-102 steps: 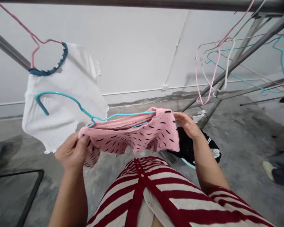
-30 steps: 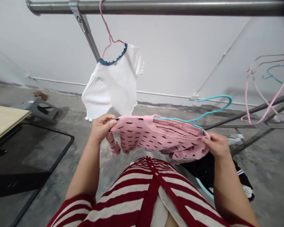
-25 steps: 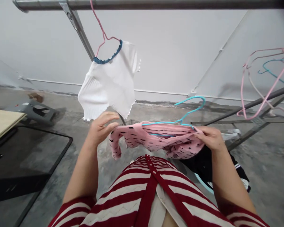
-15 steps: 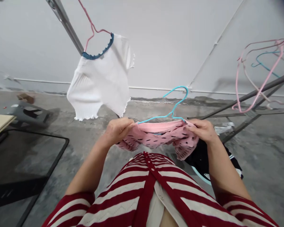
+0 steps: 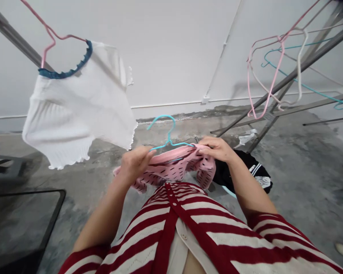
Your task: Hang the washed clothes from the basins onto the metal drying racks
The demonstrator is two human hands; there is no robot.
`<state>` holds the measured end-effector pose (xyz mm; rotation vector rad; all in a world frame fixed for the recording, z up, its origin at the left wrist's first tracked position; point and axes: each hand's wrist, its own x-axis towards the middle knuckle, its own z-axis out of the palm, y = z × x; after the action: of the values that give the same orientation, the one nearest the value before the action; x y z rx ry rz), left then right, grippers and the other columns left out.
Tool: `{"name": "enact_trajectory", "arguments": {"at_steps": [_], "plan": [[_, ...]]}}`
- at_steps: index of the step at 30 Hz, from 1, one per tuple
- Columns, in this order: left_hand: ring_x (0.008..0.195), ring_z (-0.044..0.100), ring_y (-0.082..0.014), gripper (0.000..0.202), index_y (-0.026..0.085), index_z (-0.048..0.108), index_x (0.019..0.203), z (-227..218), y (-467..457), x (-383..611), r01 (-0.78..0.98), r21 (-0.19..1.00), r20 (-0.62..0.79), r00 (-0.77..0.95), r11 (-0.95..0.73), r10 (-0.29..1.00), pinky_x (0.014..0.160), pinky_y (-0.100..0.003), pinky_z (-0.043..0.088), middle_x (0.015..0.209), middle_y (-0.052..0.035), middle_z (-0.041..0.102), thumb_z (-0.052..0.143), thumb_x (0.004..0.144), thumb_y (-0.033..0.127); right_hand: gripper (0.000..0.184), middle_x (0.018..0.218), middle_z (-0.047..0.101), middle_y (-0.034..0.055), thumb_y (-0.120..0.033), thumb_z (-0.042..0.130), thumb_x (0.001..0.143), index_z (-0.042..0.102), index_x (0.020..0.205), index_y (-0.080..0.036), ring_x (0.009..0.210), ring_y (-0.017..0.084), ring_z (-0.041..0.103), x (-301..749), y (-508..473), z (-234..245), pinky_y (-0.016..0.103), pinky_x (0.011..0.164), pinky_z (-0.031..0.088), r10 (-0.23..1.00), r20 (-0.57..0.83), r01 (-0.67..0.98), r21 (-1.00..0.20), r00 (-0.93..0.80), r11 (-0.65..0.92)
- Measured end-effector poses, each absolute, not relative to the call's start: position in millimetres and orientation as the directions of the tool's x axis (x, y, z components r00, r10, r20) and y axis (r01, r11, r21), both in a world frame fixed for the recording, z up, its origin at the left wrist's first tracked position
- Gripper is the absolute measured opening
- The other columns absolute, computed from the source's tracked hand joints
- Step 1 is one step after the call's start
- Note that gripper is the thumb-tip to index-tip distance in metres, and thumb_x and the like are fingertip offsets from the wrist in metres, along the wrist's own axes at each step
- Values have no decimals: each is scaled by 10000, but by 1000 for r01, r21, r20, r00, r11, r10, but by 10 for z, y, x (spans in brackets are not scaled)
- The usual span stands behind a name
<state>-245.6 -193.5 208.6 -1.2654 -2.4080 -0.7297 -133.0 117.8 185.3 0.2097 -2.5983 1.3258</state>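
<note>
We're seating the pink top (image 5: 174, 167) on the blue hanger (image 5: 167, 133), seemingly mid-step: the hook is sticking up between our hands and the knit is bunching over the wire at waist height, above the black clothes (image 5: 253, 171) on the floor (image 5: 297, 160). Left hand (image 5: 135, 163) is clenching the top's left shoulder from above, right hand (image 5: 217, 148) is pinching fabric at the hanger's right end with fingers (image 5: 205, 144) curled, both elbows bending, forearms reaching forward. Next move, as we're judging it, is calling for squaring both shoulders on the wire, then a grip on the hook.
</note>
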Motion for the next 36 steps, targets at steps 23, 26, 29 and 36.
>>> {"name": "enact_trajectory", "arguments": {"at_steps": [23,26,29,36], "plan": [[654,608,-139,312,186,696,853,2301,-2028,-2614,891,165,587,-433,422,684,605,-240,415,697,-28,677,450,912,368,299,891,665,49,-438,537,845,667,965,-197,821,155,600,-1387,1068,2139,253,760,472,-240,179,-297,-658,-954,692],[648,596,-132,330,187,696,853,2362,-1995,-2625,898,197,546,-433,392,717,597,-235,410,683,-28,667,426,920,365,375,637,583,-1,-484,498,851,649,747,-158,590,95,518,-1429,961,2228,187,554,408,-340,26,-253,-719,-940,648],[774,616,-154,286,190,692,888,2361,-2162,-2758,875,328,531,-482,355,697,721,-250,457,782,-41,686,493,879,395,400,617,574,1,-514,520,826,645,719,-149,578,93,509,-1371,974,2264,182,533,399,-217,72,-192,-769,-974,610],[949,612,-202,436,144,630,1112,1844,-2633,-3149,472,834,264,-796,286,545,849,-318,480,1050,-101,675,563,808,451,400,512,517,-9,-579,666,674,632,632,-182,461,92,442,-1132,1126,2406,208,436,364,98,53,4,-861,-994,508]]}}
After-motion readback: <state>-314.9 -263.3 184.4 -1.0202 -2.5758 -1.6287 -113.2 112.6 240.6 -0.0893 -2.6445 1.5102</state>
